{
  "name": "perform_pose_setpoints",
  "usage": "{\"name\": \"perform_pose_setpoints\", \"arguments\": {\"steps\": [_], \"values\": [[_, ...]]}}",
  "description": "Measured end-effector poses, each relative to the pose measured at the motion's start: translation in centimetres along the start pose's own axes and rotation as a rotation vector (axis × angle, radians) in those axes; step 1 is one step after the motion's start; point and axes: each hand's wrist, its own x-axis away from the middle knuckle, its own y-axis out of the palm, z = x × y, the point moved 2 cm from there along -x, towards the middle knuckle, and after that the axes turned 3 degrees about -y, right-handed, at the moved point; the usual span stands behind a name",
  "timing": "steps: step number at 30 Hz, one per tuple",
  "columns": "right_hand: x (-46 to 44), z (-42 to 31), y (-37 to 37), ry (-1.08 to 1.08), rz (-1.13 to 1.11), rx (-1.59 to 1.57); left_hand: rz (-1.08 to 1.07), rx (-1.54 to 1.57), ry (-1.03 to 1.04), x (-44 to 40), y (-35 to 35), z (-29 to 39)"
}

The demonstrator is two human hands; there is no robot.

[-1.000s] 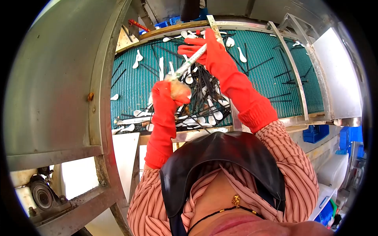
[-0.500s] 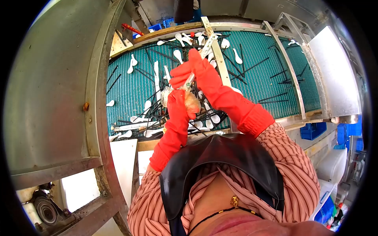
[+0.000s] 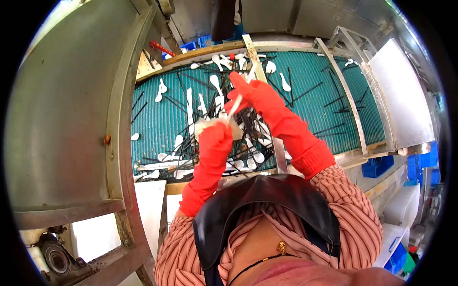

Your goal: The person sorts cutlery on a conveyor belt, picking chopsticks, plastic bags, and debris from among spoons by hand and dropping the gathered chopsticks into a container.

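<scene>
From where I'm standing, I can see both hands in red gloves over a green ribbed surface (image 3: 305, 59) framed in metal and wood. The left hand (image 3: 217, 136) is closed around some crumpled translucent plastic (image 3: 204, 127), which bulges out past its fist. A narrow pale strip (image 3: 235, 106) rises from there to the right hand (image 3: 249, 91), held a little farther forward. That one has its forefinger stretched out; I can't tell whether its other fingers are pinching the strip.

Under and around the hands lies a dense jumble of black chopsticks (image 3: 305, 91) and white spoons (image 3: 285, 82), thickest below the plastic and along the near edge. Long whitish wrappers (image 3: 190, 112) lie among them, left of the fist. A small red object (image 3: 232, 56) sits near the far edge, just left of a pale crossbar (image 3: 254, 52). Off to the right, a blue crate (image 3: 377, 166) sits lower down, beyond the near rail.
</scene>
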Motion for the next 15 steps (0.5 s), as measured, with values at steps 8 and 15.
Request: {"name": "perform_pose_setpoints", "arguments": {"steps": [8,15], "values": [[0.3,0.2,-0.7,-0.073,-0.149,-0.004,-0.24,1.039,-0.912,1.2,1.2,0.3],[0.7,-0.6,-0.8,-0.092,-0.165,0.28,-0.532,1.002,-0.979,1.1,-0.7,0.1]]}}
